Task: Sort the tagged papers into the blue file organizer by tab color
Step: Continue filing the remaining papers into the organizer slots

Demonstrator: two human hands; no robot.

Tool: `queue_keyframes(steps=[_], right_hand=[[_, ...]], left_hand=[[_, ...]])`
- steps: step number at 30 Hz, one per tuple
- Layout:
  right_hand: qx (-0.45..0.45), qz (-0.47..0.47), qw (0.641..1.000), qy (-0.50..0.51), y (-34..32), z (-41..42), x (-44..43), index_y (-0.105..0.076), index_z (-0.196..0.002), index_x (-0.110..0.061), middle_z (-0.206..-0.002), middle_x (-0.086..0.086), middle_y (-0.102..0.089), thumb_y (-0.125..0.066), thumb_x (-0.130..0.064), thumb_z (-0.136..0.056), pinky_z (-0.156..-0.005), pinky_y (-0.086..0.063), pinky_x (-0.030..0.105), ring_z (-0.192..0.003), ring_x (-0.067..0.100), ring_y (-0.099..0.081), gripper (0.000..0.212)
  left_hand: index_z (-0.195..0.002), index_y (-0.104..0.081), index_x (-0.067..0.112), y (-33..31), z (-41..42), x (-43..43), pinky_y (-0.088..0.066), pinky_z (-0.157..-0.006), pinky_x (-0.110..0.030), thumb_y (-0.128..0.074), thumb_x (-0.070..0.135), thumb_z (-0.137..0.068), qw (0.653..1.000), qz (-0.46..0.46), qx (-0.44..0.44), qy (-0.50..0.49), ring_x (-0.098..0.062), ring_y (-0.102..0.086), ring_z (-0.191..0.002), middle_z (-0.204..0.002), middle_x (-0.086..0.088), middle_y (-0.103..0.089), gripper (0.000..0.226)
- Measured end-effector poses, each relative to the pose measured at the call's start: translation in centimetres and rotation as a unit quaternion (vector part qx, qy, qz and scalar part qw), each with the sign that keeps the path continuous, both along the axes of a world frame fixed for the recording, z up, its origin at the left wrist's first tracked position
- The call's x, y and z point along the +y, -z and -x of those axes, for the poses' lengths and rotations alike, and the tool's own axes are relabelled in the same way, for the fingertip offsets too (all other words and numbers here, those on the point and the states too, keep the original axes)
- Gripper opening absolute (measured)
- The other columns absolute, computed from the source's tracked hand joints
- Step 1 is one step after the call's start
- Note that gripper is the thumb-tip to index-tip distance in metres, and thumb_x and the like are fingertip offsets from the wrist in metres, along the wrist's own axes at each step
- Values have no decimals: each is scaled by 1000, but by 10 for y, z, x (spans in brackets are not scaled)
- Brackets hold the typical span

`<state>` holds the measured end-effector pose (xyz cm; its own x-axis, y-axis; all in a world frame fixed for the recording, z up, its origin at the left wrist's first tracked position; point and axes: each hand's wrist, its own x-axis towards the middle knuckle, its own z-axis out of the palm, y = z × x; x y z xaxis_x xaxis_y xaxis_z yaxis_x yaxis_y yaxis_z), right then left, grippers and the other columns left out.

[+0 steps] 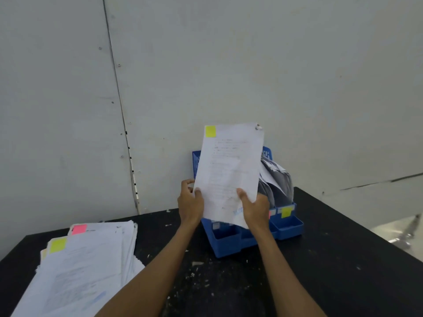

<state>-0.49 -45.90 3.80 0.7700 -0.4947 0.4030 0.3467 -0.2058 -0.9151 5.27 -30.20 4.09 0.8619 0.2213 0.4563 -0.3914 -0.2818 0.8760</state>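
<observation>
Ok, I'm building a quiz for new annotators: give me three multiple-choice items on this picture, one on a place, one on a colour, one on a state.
1. Where does the stack of papers lie?
A. On the table, left of the blue file organizer.
B. Inside the organizer.
C. On the floor.
2. What colour is the tab on the held paper?
A. Pink.
B. Yellow.
C. Blue.
3. How is the held paper kept up?
A. By one hand.
B. Propped against the wall.
C. By both hands.
1 A: the stack sits at the table's left, apart from the organizer.
2 B: its top corner tab is yellow.
3 C: the left hand and right hand each grip its lower edge.
</observation>
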Motion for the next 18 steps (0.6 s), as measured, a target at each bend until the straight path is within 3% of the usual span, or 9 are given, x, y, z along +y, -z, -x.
queue_keyframes(steps=[6,10,14,18], right_hand=[[-71,48,989,123,-30,15,-44,-64,-106,-20,-92,-16,-63,-62,-28,-93,-70,-47,12,-84,0,-59,16],[-94,89,975,182,-41,23,-69,-68,-113,-6,-106,1,-68,-61,-30,-93,-77,-46,20,-93,11,-61,32],[-120,131,950,257,-49,34,-88,-68,-112,-2,-106,4,-70,-58,-28,-96,-77,-45,16,-92,13,-63,32],[-139,147,914,352,-56,40,-113,-68,-109,0,-106,14,-71,-55,-26,-98,-80,-46,23,-93,27,-69,31]], left_hand=[[-118,-51,20,-2,-8,-19,-55,-69,-36,-50,9,-94,999,-5,-18,37,-21,-64,-83,-90,-2,-63,26],[-116,-51,22,6,-11,-30,-57,-75,-48,-52,8,-93,999,-3,-15,52,-25,-66,-82,-94,-1,-63,26],[-125,-48,20,8,-8,-45,-57,-76,-42,-52,7,-94,998,0,-33,54,-21,-65,-83,-93,2,-63,34],[-132,-42,25,5,4,-63,-48,-59,-27,-51,5,-92,997,-13,-81,5,-18,-58,-76,-91,0,-58,46]])
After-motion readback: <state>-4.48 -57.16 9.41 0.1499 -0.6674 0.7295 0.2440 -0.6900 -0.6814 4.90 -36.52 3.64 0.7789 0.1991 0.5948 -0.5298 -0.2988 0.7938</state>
